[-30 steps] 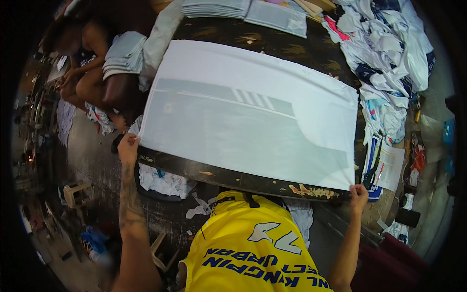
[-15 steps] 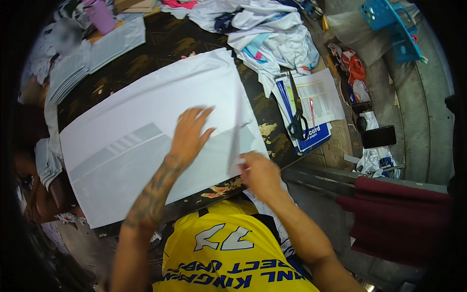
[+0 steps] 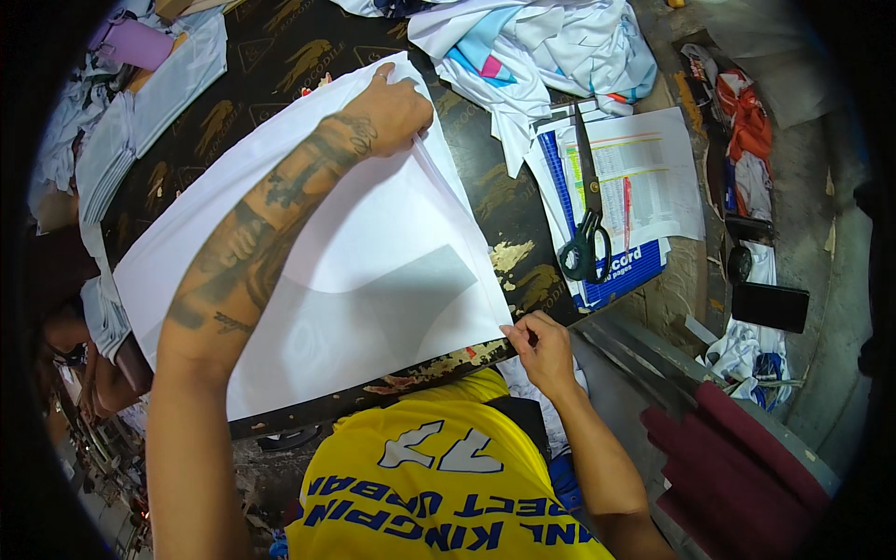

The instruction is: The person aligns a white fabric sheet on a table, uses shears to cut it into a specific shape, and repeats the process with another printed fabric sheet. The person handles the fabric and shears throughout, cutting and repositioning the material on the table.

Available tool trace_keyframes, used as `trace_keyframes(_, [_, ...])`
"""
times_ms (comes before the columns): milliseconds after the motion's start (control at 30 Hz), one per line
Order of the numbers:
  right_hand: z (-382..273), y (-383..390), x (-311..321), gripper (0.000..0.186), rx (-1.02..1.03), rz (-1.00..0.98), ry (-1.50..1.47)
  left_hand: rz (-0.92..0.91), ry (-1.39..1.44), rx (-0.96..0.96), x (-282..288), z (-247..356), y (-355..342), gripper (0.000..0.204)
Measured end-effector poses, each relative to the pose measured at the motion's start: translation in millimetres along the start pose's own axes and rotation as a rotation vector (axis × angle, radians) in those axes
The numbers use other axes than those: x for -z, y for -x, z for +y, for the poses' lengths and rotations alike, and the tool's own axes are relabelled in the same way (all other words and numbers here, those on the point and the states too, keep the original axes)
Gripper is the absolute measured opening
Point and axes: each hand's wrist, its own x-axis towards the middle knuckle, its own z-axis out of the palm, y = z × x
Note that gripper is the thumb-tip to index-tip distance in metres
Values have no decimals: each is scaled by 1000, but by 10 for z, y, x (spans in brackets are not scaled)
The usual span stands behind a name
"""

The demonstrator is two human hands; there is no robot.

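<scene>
Left hand (image 3: 399, 110) is on the white cloth (image 3: 401, 243) by its far right corner, can't tell if it's gripping. Right hand (image 3: 543, 353) has the near right corner pinched. Cloth's spread over the dark surface (image 3: 499, 210), scissors (image 3: 593, 189) off to the right.

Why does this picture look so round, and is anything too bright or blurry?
Head view: a wide fisheye lens, so black surrounds the image and straight edges bend; head view: the white cloth looks very bright; head view: the scissors look fairly crisp, while the lower-left clutter is dim and soft.
</scene>
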Motion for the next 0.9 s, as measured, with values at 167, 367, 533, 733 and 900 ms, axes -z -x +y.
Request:
trace_keyframes(167, [122, 22, -48, 28, 75, 71, -2, 455, 135, 217, -240, 395, 420, 32])
trace_keyframes(367, [-517, -410, -16, 38, -23, 62, -80, 587, 796, 379, -888, 1980, 2235, 35])
trace_keyframes(533, [-742, -606, 45, 38, 136, 79, -175, 617, 638, 929, -1348, 2322, 3754, 21])
trace_keyframes(733, [93, -45, -68, 38, 7, 105, -136, 520, 496, 965, -1503, 2385, 4349, 22])
trace_keyframes(900, [279, 34, -288, 30, 61, 267, -13, 682, 488, 799, -1296, 1987, 3296, 35])
